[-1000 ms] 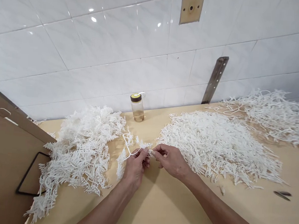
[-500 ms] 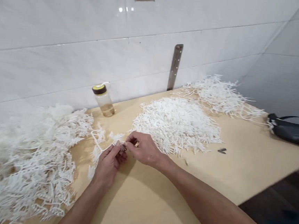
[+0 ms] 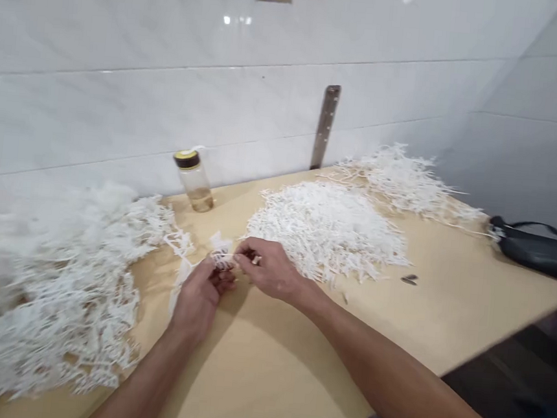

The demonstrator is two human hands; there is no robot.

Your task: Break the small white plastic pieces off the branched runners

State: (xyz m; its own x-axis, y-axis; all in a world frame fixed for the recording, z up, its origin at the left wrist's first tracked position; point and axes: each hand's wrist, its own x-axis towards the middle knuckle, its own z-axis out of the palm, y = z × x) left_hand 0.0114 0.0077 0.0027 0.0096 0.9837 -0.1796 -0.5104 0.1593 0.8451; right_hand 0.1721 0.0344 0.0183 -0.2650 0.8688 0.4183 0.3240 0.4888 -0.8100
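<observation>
My left hand (image 3: 199, 299) is closed around a white branched strand (image 3: 223, 257), whose thin twigs show above the fingers. Thumb and finger of my right hand (image 3: 271, 270) pinch the right end of a strand that stretches between the hands. A few loose white strands (image 3: 178, 242) lie just beyond the left hand. Past my right hand sits a heap of short white pieces (image 3: 328, 226). On the left spreads a large tangled pile of white branched strands (image 3: 56, 294). What the strands are made of I cannot tell.
A clear bottle (image 3: 195, 185) with a dark and yellow lid stands near the tiled wall. A metal strip (image 3: 325, 127) leans upright there. More white strands (image 3: 402, 181) lie at the back right, near a black pouch (image 3: 538, 248). Two small dark pieces (image 3: 409, 280) rest on the table (image 3: 265, 364).
My right hand has shifted slightly, and a white strand now shows stretched between the fingertips of both hands. The left thumb has moved back a little. The view has shifted slightly.
</observation>
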